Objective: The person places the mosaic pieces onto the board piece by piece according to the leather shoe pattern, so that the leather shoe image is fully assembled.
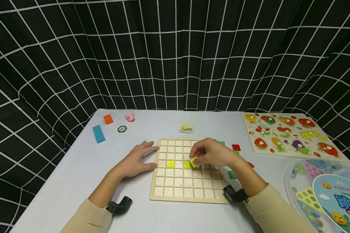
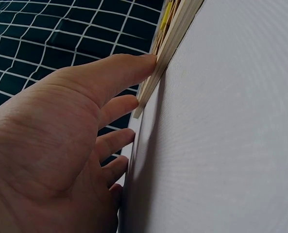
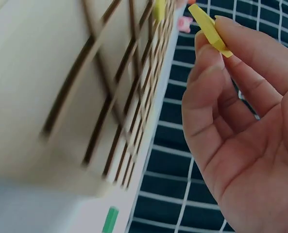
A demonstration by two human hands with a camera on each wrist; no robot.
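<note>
A wooden grid board with square cells lies at the middle of the table. Two yellow tiles sit in one of its rows: a rounded yellow tile on the left and another yellow tile farther right. Over the board, my right hand pinches a thin yellow tile between thumb and fingers, close beside the second tile. My left hand rests at the board's left side, fingers spread, with the thumb touching the wooden edge.
Beyond the board lies a small pattern card. Red tiles and green tiles are scattered to its right. A fruit puzzle and a round clear box occupy the right side. A blue block, orange cube, pink pig and chip lie left.
</note>
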